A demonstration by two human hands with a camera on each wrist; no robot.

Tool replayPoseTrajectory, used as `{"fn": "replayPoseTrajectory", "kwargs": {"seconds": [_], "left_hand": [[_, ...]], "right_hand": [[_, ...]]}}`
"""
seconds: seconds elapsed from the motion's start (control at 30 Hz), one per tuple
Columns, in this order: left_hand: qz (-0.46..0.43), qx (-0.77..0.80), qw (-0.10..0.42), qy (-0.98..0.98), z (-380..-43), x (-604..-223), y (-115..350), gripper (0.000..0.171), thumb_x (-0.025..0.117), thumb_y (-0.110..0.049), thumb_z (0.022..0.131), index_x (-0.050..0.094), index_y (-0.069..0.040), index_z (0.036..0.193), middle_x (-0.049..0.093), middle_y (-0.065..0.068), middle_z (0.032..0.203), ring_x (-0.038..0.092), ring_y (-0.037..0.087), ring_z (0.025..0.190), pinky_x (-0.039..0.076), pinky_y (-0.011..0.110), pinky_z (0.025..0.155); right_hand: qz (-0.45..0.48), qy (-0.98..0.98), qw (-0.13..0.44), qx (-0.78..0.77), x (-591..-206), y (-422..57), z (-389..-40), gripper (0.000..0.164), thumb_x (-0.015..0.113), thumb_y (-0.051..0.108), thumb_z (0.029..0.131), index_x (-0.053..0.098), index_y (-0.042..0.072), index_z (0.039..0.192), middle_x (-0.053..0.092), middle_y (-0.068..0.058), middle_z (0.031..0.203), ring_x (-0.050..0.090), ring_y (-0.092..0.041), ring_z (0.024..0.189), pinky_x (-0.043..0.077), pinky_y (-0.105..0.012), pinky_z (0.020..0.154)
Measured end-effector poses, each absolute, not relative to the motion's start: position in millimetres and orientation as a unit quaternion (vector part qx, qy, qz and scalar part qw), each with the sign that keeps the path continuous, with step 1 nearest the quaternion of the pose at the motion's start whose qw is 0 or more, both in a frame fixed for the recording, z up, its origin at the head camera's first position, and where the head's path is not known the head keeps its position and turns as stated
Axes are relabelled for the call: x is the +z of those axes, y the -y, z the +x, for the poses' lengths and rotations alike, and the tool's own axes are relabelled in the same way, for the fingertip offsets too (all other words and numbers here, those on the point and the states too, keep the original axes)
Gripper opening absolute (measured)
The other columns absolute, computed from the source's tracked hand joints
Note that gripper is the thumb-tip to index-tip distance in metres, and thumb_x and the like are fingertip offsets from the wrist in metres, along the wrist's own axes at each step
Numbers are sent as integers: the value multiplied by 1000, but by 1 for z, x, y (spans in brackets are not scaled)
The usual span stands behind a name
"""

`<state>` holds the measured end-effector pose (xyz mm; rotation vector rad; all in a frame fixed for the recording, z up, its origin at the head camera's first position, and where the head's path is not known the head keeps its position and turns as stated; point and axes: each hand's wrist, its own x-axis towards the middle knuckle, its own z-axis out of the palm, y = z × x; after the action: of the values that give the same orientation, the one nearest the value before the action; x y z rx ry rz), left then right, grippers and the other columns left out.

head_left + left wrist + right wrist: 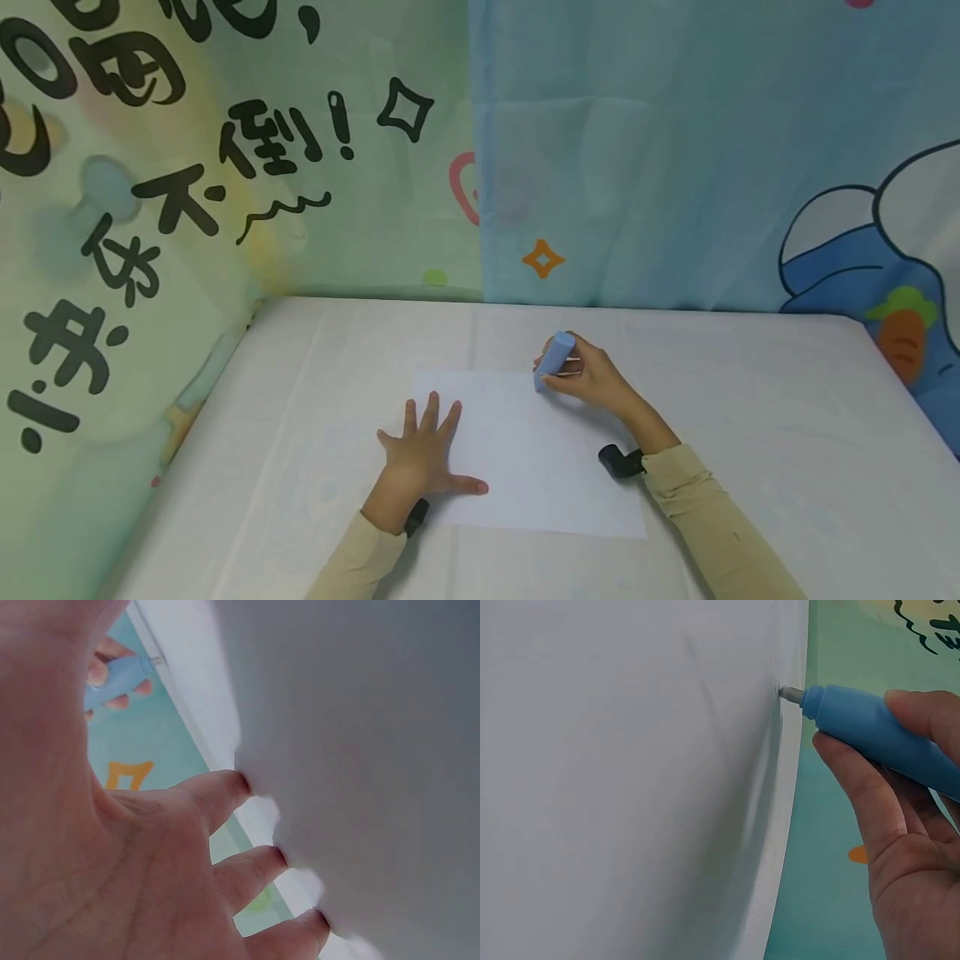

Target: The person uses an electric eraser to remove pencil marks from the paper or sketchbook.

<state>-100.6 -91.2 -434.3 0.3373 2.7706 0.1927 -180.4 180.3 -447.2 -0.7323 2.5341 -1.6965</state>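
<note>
A sheet of white paper lies flat on the white-covered table. My left hand rests on its left part with fingers spread; in the left wrist view the fingertips touch the surface. Near the paper's far edge, my right hand grips a thick light blue electric eraser, pen-shaped and tilted. The right wrist view shows the thumb and fingers around its body. Its narrow grey tip meets the paper beside small dark specks. A faint dark streak crosses the sheet there.
The white tablecloth spreads around the paper. Behind stands a blue and green printed curtain, and another printed one with black lettering is at the left. A small black camera sits at the right wrist.
</note>
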Motion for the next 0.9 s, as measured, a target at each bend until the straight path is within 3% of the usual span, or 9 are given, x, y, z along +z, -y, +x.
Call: {"fn": "replayPoseTrajectory", "kwargs": {"seconds": [0.6,0.83,0.9], "left_hand": [[119,64,171,-976,-102,-433,91,113,75,-73,64,31,-21,154,21,13,161,18,43,146,31,75,96],[117,64,174,-976,-102,-435,91,113,74,-73,64,30,-22,154,20,12,161,18,43,146,31,75,96],[118,64,174,-976,-102,-435,91,113,74,-73,64,30,-22,154,20,12,162,18,43,146,31,75,96]], "right_hand": [[-252,-805,7,-536,-447,-181,-172,36,72,-12,79,52,-11,109,67,-31,102,69,-43,91,57,-31,77],[-254,-804,20,-538,-447,-182,-168,37,72,-12,78,52,-10,109,68,-30,102,72,-23,90,56,-27,75],[-256,-803,20,-537,-447,-182,-167,37,72,-12,78,52,-10,109,68,-30,102,72,-22,90,57,-27,75]]}}
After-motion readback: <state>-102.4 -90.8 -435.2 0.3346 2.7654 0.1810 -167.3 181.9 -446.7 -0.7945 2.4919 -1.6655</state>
